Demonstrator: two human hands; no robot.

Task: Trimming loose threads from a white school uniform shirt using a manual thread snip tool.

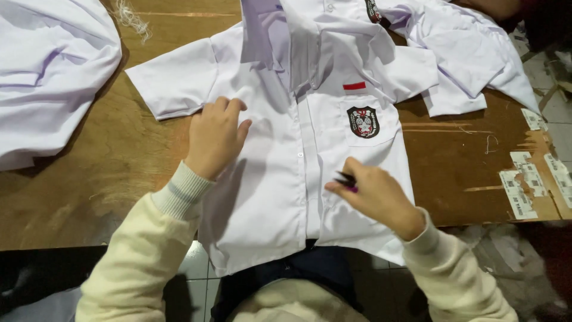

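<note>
Head view, seen from above

The wooden table [119, 155] is looked down on steeply and closely from the person's head; one view only.

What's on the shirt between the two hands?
In the head view, between the left hand and right hand runs the white shirt's button strip.

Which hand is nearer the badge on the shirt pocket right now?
Right. The right hand sits just below the badge, pinching a small dark tool; the left hand rests across the button placket.
</note>
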